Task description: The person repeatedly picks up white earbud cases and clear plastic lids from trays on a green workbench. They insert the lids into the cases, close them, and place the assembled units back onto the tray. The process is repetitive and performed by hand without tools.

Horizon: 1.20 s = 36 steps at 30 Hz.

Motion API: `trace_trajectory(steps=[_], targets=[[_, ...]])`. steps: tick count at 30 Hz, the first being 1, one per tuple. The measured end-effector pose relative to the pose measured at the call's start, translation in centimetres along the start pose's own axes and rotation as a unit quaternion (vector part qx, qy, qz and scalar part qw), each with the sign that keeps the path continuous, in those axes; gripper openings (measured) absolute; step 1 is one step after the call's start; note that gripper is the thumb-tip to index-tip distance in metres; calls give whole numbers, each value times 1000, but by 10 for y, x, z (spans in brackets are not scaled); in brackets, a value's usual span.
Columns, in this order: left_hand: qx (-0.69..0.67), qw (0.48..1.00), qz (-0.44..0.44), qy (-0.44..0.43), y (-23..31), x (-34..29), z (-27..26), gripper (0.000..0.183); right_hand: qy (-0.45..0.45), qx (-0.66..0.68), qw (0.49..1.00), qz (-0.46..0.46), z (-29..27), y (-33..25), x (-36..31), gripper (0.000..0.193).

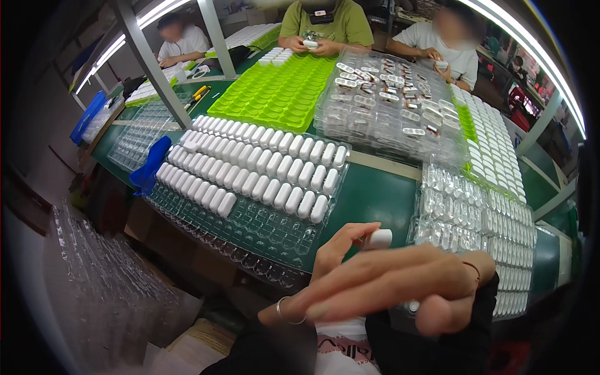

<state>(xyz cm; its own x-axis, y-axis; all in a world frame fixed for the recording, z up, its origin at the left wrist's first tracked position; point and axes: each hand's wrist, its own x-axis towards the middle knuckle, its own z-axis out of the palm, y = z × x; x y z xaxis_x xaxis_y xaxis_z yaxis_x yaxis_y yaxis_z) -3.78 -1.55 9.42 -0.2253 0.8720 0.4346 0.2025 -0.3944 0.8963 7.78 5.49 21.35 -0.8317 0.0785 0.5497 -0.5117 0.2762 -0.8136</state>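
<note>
Above the near edge of the green table, my left hand (pixel 335 252) pinches a small white rounded plastic case (pixel 380 238) between thumb and fingers. Only the case's end shows; the rest is hidden. Crossing in front of it is my right hand (pixel 400 281), its fingers stretched out toward the left and slightly blurred, with nothing seen in them. Left of my hands lies a clear blister tray (pixel 275 232) holding rows of similar white cases (pixel 250 181); its front pockets hold none. To the right are stacked clear trays (pixel 475 219) filled with shiny parts and white pieces.
A bright green tray (pixel 275 94) lies across the table. Beside it rises a stack of clear trays with small wired parts (pixel 390 94). A blue object (pixel 152 165) lies at the left tray edge. Metal posts (pixel 153 65) stand on the left. Several people work opposite.
</note>
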Motion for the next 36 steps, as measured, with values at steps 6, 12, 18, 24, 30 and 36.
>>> trace_trajectory(steps=[6, 12, 18, 24, 30, 36], targets=[[-44, 993, -62, -93, 9, -13, 6, 37, -45, 92, 990, -97, 19, -21, -6, 39], [-68, 992, -102, -26, 8, -18, 19, 38, -14, 77, 987, -143, 29, -38, -31, 34], [-91, 991, -86, -52, 6, -15, 39, 32, 30, 27, 992, -122, 19, -46, -50, 30], [-49, 995, -89, 19, -39, -1, 53, 31, 119, -93, 988, -15, -7, -46, -81, 26], [-37, 990, -134, 7, -102, -14, 68, 30, 250, -397, 858, 208, -68, -45, -137, 22], [-58, 985, -159, 9, -105, -19, 64, 31, 342, -454, 707, 422, -108, -37, -210, 20]])
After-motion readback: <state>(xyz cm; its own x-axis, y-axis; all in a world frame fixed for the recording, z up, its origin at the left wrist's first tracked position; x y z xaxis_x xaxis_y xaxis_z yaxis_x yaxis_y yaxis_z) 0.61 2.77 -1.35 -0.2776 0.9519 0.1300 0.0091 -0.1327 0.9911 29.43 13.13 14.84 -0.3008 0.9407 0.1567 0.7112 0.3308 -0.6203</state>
